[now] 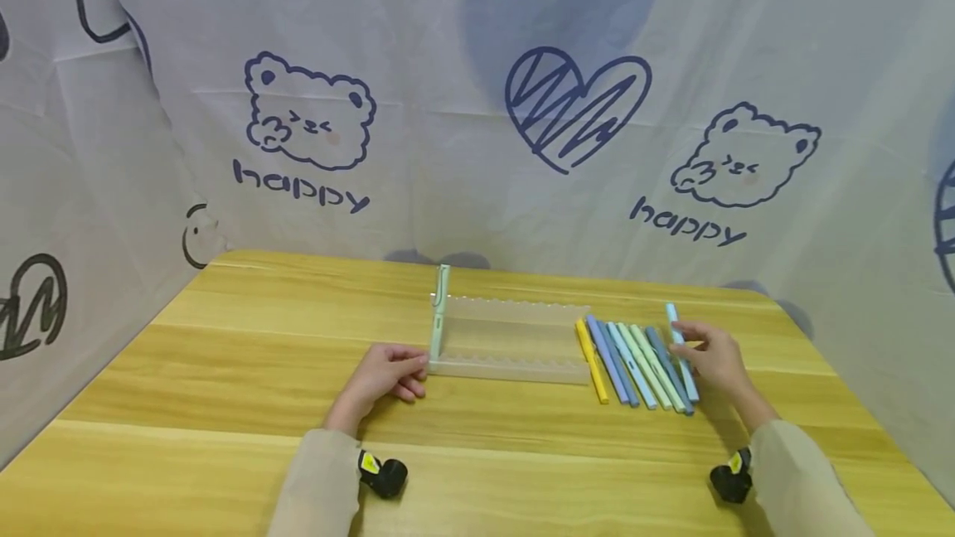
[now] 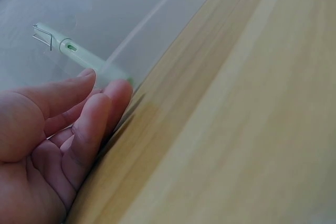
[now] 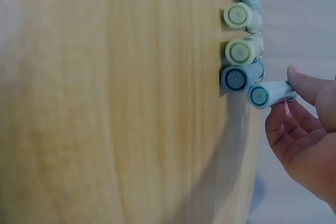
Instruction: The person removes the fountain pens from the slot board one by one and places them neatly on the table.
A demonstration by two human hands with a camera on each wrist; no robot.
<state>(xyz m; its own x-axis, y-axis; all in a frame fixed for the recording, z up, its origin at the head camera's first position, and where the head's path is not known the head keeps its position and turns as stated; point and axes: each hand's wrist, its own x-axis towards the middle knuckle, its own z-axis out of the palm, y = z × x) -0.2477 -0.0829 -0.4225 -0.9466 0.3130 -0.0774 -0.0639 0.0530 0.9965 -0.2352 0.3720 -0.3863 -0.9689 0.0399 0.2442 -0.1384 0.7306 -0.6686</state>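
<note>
A clear pen rack with scalloped edges stands on the table, and a pale green pen leans in its leftmost slot. My left hand holds the rack's front left corner between thumb and fingers; the left wrist view shows the thumb beside the pale green pen. On the right, my right hand pinches a light blue pen between thumb and fingers. That pen is tilted, its end close to a dark blue pen in the right wrist view.
Right of the rack lies a row of several pens: a yellow pen nearest the rack, then a purple pen, with blue and green ones beyond. A printed cloth hangs behind the wooden table.
</note>
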